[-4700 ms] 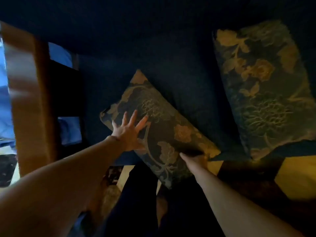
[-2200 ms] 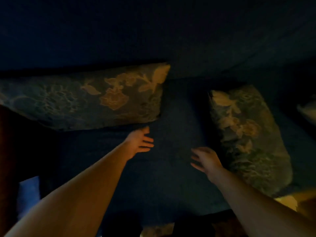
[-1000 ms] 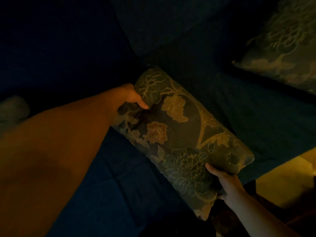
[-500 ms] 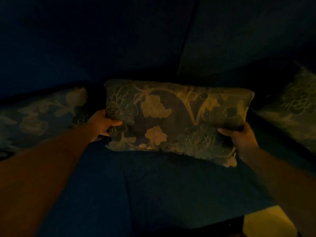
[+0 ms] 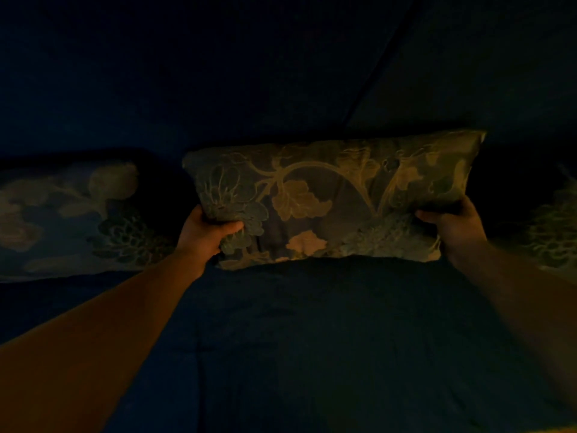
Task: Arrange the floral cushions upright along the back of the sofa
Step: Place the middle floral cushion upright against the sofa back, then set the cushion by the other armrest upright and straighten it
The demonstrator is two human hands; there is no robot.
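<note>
Both forearms extend forward over the dark blue sofa seat (image 5: pixel 327 339). The left hand (image 5: pixel 203 234) clamps the lower left corner of the middle floral cushion (image 5: pixel 331 201), thumb curled over its front face. The right hand (image 5: pixel 456 225) grips the lower right edge, fingers closed around the fabric. The cushion stands on its long edge against the sofa back (image 5: pixel 218 73), between a left cushion (image 5: pixel 71 217) and a right cushion (image 5: pixel 555 226).

You face a dim room: dark blue fabric sofa seat (image 5: pixel 327 339) near you, its back cushions (image 5: pixel 187 73) far, split by a seam.
</note>
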